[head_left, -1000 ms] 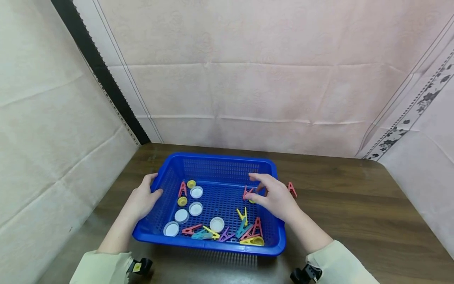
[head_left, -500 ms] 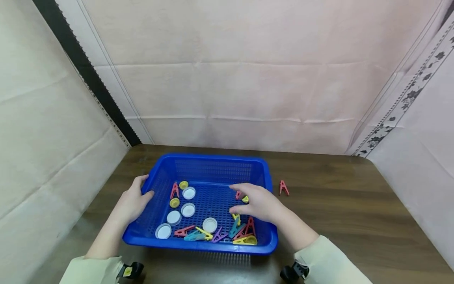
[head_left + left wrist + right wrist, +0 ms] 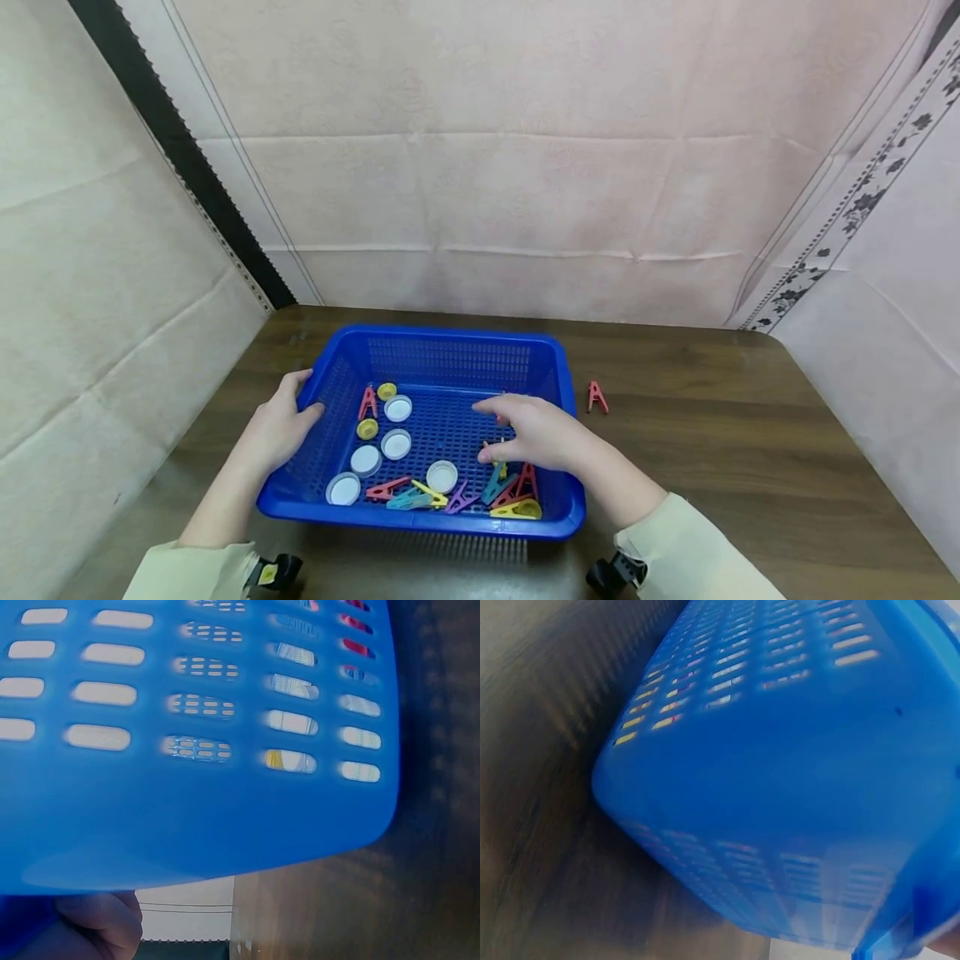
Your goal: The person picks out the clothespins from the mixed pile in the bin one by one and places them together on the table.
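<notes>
A blue plastic basket point(image 3: 442, 333) sits on the wooden table. At its left side my left hand point(image 3: 279, 427) grips the rim, thumb reaching over to the inside; the left wrist view has curled fingers point(image 3: 105, 921) by the basket's edge. Over the right part of the basket, my right hand point(image 3: 536, 435) is spread, thumb apart from the fingers, with nothing seen between them. Beneath it lie clothespins, partly hidden, including a teal clothespin point(image 3: 498, 483). White bottle caps point(image 3: 396, 444), yellow caps point(image 3: 367, 429) and a purple clothespin point(image 3: 462, 498) lie inside too.
A red clothespin point(image 3: 597, 397) lies on the table point(image 3: 712, 433), right of the basket. Pale cloth walls point(image 3: 480, 192) stand behind and at both sides. The basket's perforated side point(image 3: 742, 772) fills most of the right wrist view.
My right hand has moved left and nearer over the basket, fingers still spread. The head view has shifted, so the basket appears further left. My left hand stays on the rim.
</notes>
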A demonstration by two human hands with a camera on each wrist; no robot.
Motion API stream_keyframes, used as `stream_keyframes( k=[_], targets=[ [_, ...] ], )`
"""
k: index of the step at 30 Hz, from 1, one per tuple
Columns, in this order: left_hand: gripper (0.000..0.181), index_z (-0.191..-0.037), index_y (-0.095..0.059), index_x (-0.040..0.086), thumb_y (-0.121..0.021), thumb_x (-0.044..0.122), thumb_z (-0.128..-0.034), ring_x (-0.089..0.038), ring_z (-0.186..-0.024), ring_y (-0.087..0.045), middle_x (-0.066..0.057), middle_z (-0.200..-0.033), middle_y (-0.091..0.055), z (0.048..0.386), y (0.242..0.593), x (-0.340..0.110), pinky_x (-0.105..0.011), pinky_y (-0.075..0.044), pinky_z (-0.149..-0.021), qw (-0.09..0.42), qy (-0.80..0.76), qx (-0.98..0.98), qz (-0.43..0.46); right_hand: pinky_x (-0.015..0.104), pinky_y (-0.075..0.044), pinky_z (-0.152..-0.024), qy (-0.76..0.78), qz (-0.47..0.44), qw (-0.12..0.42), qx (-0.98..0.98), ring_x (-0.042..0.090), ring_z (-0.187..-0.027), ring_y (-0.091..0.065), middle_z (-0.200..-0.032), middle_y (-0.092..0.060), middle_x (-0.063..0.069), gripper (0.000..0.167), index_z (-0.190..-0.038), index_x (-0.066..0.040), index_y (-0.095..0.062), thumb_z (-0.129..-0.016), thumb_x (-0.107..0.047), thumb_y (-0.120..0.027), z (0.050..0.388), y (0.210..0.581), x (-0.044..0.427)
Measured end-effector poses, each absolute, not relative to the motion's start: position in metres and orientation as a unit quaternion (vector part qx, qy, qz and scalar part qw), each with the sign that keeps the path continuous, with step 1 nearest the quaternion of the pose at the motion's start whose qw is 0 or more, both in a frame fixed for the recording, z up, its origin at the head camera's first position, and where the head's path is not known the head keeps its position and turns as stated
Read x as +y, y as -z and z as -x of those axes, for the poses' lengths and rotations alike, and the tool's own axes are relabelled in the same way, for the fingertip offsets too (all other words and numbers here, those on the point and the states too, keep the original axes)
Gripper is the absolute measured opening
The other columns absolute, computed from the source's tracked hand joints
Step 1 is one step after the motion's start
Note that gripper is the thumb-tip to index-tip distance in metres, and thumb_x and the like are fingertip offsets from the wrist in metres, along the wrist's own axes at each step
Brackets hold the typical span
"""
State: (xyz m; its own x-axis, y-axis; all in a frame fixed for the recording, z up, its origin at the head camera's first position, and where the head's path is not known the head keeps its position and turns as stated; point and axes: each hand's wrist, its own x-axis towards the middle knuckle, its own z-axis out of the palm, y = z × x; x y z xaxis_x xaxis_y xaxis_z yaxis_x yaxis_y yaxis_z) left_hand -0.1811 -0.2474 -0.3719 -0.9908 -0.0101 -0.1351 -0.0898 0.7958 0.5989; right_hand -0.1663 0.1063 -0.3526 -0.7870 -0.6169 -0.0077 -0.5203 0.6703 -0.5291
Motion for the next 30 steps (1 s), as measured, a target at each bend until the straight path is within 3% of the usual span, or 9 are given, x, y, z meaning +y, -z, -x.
stream_keyframes(
  k=[6,15,30],
  targets=[
    [0.063,-0.147,-0.015,0.002,-0.046,0.028,-0.0983,-0.055,-0.113,-0.046,-0.036,-0.136,-0.036,0.182,0.373,-0.248,-0.066,-0.042,-0.082,0.063,-0.320,0.945,0.027,0.035,-0.048,-0.091,0.239,0.343,0.125,0.900,0.015,-0.107,-0.059,-0.132,-0.054,0.000,0.063,-0.135,-0.016,-0.051,-0.083,-0.048,-0.065,0.167,0.354,0.096],
    [0.063,-0.147,-0.015,0.003,-0.047,0.028,-0.0983,-0.054,-0.113,-0.046,-0.035,-0.136,-0.036,0.182,0.374,-0.249,-0.066,-0.042,-0.082,0.057,-0.323,0.944,0.024,0.036,-0.041,-0.100,0.211,0.368,0.159,0.892,0.014,-0.124,-0.047,-0.133,-0.053,-0.004,0.056,-0.132,-0.020,-0.054,-0.082,-0.040,-0.070,0.166,0.359,0.085],
    [0.064,-0.146,-0.016,0.000,-0.047,0.030,-0.0983,-0.055,-0.113,-0.046,-0.036,-0.136,-0.036,0.182,0.374,-0.250,-0.067,-0.042,-0.082,0.051,-0.323,0.945,0.013,0.036,-0.040,-0.101,0.183,0.406,0.186,0.876,0.014,-0.124,-0.046,-0.132,-0.053,-0.005,0.055,-0.132,-0.020,-0.056,-0.082,-0.037,-0.071,0.168,0.371,0.083]
  ],
)
